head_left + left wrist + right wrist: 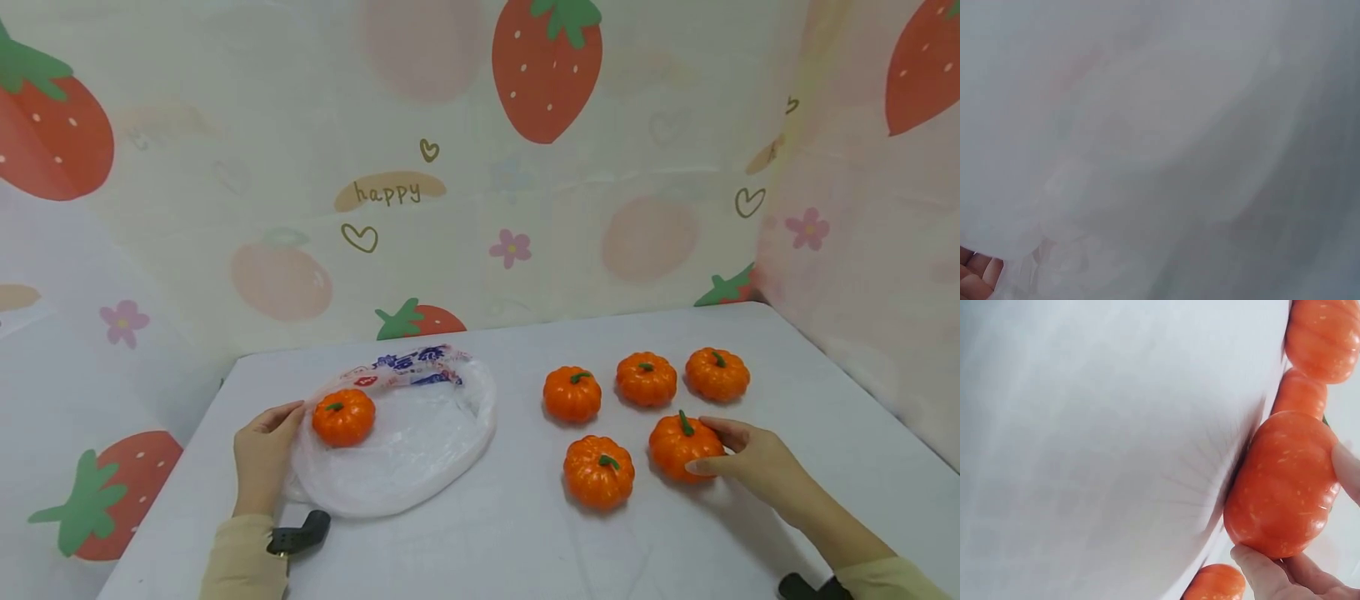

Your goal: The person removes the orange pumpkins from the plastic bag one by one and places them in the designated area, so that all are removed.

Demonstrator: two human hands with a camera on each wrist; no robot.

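Note:
My right hand [757,462] grips a small orange pumpkin [684,447] with a green stem, thumb on its near side and fingers on its far side. In the right wrist view the held pumpkin [1285,484] sits between thumb and fingers, close over the white tabletop. My left hand [267,450] pinches the left edge of a clear plastic bag [420,471] with blue and red print, which is spread on the table with its mouth open. Another pumpkin [343,417] lies at the bag's left side, near the left fingertips. White plastic fills most of the left wrist view.
Several more pumpkins stand on the white table [517,533]: a near one [598,472] left of the held pumpkin, and a back row with a left [572,394], a middle [646,379] and a right pumpkin [717,374]. A strawberry-print cloth [555,183] hangs behind.

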